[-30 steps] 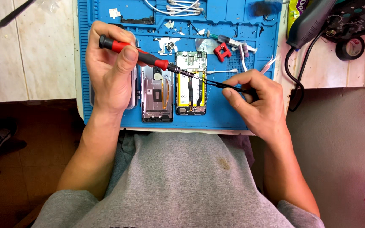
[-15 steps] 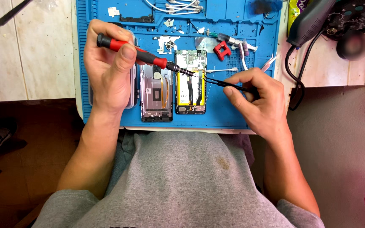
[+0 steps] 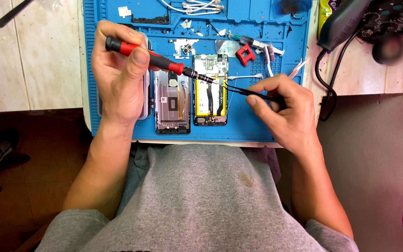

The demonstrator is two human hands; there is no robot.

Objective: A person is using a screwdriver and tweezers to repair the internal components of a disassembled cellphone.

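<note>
Blue silicone work mat [image 3: 257, 126] carries an opened black smartphone body [image 3: 209, 91], centre, fragile; best gripped by its edges. Left hand [image 3: 120, 77], at 9 o'clock, grips a red-and-black screwdriver [image 3: 157, 58]; right hand [image 3: 281, 105], 3 o'clock, pinches black tweezers [image 3: 250, 93]. Since half a second ago, both tips remain at the board's upper edge.

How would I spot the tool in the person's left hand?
Find the blue mat on the table. Over its left half, the left hand holds a screwdriver, tip toward the opened phone. Its red-and-black handle differs from the thin black tweezers opposite.
</note>
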